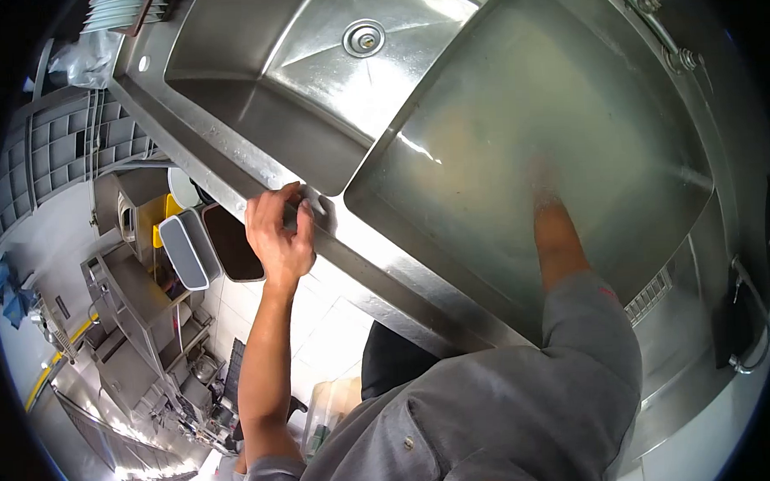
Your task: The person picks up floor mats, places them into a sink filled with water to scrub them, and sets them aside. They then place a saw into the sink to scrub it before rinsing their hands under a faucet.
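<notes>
My left hand rests on the front edge of the steel sink, its fingers bent over the rim and its thumb beside them. Cloudy, greenish water fills the right-hand basin. My right hand is sunk in that water past the wrist and shows only as a blur. Its fingers are hidden, and so is anything they may touch below the surface. A paler, yellowish patch shows in the water to the left of my right hand.
The left basin has a round drain. Plates stand in a rack at the upper left. Pipework runs along the upper right. Grey and brown bins stand on the floor, left of my left hand.
</notes>
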Demonstrator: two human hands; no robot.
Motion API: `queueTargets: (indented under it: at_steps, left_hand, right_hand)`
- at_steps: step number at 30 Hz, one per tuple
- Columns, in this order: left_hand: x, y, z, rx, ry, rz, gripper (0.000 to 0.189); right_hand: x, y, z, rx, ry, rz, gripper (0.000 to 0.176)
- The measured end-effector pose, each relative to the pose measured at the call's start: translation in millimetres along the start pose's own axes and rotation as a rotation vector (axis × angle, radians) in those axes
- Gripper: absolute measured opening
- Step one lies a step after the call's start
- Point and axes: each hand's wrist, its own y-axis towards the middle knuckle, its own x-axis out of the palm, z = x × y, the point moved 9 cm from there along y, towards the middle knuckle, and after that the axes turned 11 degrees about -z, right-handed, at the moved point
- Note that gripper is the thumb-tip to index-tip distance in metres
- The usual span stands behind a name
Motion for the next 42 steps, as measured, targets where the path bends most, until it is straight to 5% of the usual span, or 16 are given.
queueTargets:
  at_steps: [32,42]
  left_hand:
    - [-12.8,-3.1,1.1,0.022,-0.034,0.074,0.029]
    - [-10.8,-8.5,-13.9,0.002,-0.098,0.112,0.028]
  right_hand:
    - [-1.5,13.8,-26.5,-0.077,-0.052,0.004,0.038]
    - [-49.1,12.4,8.1,-0.035,-0.201,0.002,0.037]
